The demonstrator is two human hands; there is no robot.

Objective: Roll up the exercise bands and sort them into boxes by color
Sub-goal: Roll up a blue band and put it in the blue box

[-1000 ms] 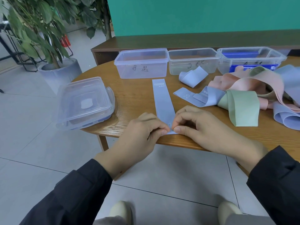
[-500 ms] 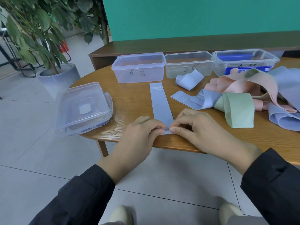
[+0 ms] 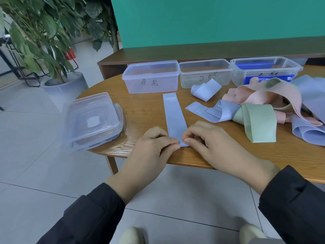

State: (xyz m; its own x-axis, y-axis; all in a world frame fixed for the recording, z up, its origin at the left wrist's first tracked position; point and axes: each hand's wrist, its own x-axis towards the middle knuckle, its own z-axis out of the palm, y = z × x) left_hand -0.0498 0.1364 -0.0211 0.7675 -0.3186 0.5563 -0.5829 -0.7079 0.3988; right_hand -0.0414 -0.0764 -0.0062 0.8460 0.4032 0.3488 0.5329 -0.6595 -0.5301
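Boxes (image 3: 151, 76) behind band (image 3: 174, 115) on table (image 3: 140, 111)

A lavender-blue band (image 3: 173, 117) is showing a small white printed label; pink bands (image 3: 260, 95) and a pale green band (image 3: 258, 123) are lying right on the wood-grain brown table (image 3: 146, 118), before a teal wall (image 3: 211, 20).

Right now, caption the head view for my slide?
Both hands pinch the near end of a flat blue band, starting its roll.
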